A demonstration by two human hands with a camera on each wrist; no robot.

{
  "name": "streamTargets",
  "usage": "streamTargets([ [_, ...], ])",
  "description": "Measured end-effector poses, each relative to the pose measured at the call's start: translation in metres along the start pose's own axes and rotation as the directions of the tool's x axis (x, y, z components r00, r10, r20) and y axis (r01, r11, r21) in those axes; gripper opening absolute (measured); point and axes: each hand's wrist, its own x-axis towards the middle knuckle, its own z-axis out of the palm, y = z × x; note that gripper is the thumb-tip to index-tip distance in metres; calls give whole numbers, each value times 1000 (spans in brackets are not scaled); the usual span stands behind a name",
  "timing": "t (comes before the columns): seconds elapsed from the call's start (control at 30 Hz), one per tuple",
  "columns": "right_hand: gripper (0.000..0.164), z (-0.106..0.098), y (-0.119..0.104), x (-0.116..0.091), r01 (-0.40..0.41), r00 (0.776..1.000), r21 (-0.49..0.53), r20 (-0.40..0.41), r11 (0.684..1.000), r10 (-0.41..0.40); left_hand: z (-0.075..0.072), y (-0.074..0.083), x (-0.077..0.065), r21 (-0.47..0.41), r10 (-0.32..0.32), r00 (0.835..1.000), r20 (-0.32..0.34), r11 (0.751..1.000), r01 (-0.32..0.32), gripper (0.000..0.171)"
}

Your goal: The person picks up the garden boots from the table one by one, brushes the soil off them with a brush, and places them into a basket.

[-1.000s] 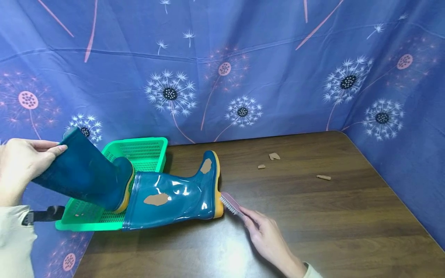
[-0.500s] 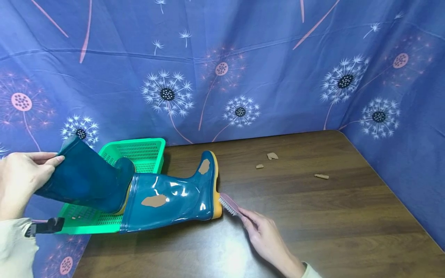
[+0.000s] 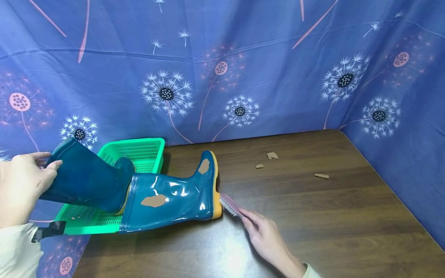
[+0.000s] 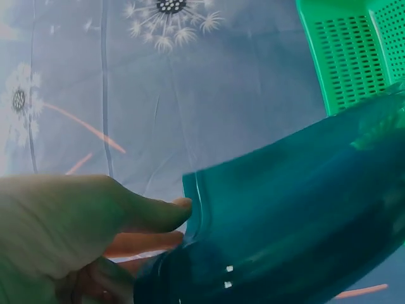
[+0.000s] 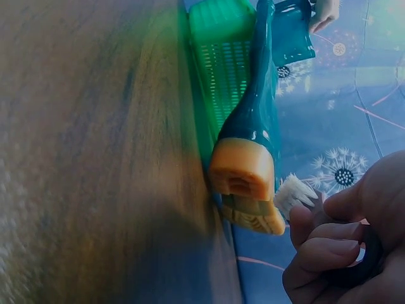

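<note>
My left hand grips a dark teal rubber boot by its shaft rim. That boot tilts over a green plastic basket, foot end down by the basket. In the left wrist view the thumb lies at the rim; some fingertips are hidden behind the shaft. A second glossy teal rubber boot, with brown patches and a yellow sole, lies on its side, its shaft end over the basket's edge. My right hand holds a pink-backed brush with white bristles, its head against this boot's heel.
Several small brown pieces, among them a flat scrap and a stick-like piece, lie on the right half of the wooden table. Behind and beside it hangs a blue curtain with a dandelion print.
My left hand has moved a little down, and the held boot's rim has dropped with it. The thumb has shifted along the rim. The right hand and brush stay almost still.
</note>
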Motion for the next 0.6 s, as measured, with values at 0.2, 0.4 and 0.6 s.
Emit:
streamTargets([
  [0.2, 33, 0, 0, 0, -2, 1000, 2, 5, 1000, 2, 2, 4, -13, 99, -46, 999, -23, 994, 48, 66],
  [0.4, 33, 0, -1, 0, 1, 1000, 4, 5, 1000, -1, 8, 9, -25, 118, -55, 998, -29, 991, 58, 66],
  [0.6, 33, 0, -1, 0, 23, 1000, -4, 1, 1000, -23, 19, 13, -36, 66, -54, 997, -55, 996, 57, 64],
])
